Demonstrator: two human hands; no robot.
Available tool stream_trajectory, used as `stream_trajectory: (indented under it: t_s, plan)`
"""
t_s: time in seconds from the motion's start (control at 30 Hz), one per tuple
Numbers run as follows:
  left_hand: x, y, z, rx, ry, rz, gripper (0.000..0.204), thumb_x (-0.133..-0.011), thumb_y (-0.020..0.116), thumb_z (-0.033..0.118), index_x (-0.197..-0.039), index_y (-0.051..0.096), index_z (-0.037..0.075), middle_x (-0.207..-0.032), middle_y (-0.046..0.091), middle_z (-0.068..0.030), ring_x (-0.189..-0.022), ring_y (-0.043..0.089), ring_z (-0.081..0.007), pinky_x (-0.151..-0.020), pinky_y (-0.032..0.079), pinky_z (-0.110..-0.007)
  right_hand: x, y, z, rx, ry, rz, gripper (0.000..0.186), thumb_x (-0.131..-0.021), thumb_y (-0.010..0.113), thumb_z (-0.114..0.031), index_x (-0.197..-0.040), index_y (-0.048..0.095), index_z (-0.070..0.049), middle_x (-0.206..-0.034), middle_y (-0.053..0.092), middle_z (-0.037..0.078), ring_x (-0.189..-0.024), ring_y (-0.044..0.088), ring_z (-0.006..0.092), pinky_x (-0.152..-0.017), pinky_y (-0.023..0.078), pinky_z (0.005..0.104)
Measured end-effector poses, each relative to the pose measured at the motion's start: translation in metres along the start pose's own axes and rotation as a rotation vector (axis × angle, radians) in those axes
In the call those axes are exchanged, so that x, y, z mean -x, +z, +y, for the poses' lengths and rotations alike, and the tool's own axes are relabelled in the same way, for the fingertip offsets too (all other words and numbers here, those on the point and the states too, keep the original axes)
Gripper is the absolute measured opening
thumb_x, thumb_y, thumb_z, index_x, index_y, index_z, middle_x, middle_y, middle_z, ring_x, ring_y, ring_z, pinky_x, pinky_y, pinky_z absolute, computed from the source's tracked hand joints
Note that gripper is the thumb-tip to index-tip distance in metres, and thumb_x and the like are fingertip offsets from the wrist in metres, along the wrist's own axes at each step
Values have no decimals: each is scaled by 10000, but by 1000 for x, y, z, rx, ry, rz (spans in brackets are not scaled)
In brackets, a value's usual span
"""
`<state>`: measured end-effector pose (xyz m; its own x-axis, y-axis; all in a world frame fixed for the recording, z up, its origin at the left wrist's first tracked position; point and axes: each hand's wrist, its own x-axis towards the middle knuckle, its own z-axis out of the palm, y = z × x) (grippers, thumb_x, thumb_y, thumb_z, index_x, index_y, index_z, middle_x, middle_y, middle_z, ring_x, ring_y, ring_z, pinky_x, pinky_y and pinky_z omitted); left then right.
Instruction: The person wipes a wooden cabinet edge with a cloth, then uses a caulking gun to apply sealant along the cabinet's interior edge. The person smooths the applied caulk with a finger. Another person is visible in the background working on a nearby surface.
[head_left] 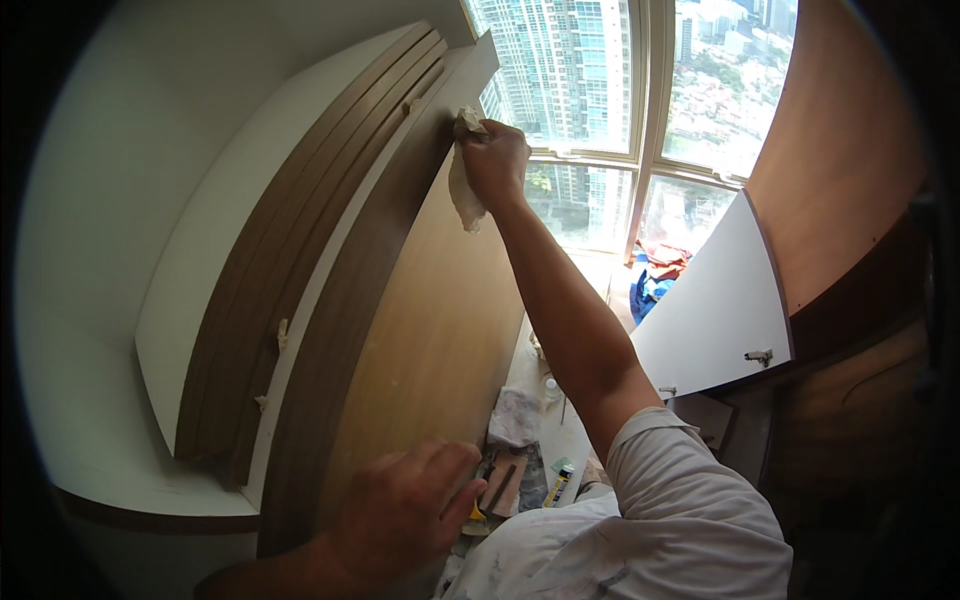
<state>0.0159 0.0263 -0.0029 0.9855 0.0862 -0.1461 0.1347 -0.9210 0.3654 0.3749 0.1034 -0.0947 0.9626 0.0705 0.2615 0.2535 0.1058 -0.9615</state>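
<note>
windows [560,75] rise beyond the pale rag [466,198] in right hand [497,163].

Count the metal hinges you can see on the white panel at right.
2: one hinge near the white panel's lower right corner, the other hinge farther left, just above the sleeve's cuff in the picture. More may be hidden behind the arm.

Two hands [495,165], one cloth [465,200] within the right fingers [488,130], two hinges [760,357] rightward, apparently three stacked boards [285,215] leftward of them
</note>
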Motion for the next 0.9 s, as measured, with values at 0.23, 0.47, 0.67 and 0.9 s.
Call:
stream_trajectory:
  t_s: [0.23,0.47,0.67,0.9]
  plan:
    - [-1,4,1,-14,-23,21,239,-926,784,213,-1102,667,101,-875,673,-89,-751,706,-267,-683,555,-415,21,-1,13,-108,-9,-93,280,-853,814,-220,-1018,811,7,-864,769,239,-853,765,369,-824,567,422]
    - [-1,3,-1,-23,-5,23,243,-931,780,207,-1118,667,101,-886,673,-95,-751,701,-263,-680,550,-410,17,0,12,18,-98,-67,350,-898,804,-295,-1070,803,10,-871,780,202,-831,770,306,-786,584,421]
    - [0,4,-3,-20,-19,30,253,-926,785,194,-1124,667,89,-870,660,-94,-746,694,-262,-679,552,-408,5,4,13,-14,-118,-78,314,-893,790,-265,-1006,792,28,-792,753,197,-735,744,278,-726,570,422]
    - [-2,1,-3,-25,-13,27,256,-935,775,223,-1129,659,103,-897,670,-90,-750,702,-273,-671,553,-419,21,-2,8,-56,-81,-130,334,-904,788,-267,-1049,785,34,-832,769,185,-772,755,277,-752,576,408]
